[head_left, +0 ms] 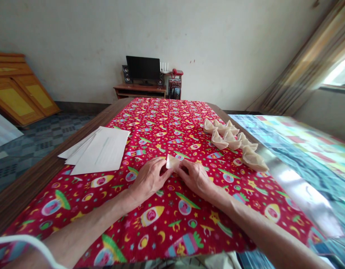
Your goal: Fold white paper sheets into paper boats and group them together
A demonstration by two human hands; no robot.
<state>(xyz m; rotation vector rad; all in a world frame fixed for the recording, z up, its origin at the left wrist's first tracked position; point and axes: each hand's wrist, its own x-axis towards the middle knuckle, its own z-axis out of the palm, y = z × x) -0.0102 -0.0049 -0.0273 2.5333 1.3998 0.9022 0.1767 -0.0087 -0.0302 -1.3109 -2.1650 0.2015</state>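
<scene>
A small piece of folded cream paper [171,162] stands up between my hands at the middle of the table. My left hand [152,176] pinches its left side, thumb and fingers pressed together. On its right side my right hand [195,177] grips it the same way, with the fingers curled. Part of the paper is hidden behind my fingers. To the right sit several folded paper boat shapes [230,139] in a loose group, the nearest one [254,158] a little larger to the eye. Flat sheets of paper [105,151] lie fanned in a stack on the left.
A red patterned cloth [172,127] covers most of the brown table [77,149]. A white cable [34,241] curves across the lower left corner. Beyond the far end stand a monitor [143,68] and a red telephone [176,72]. A bed [301,149] lies to the right.
</scene>
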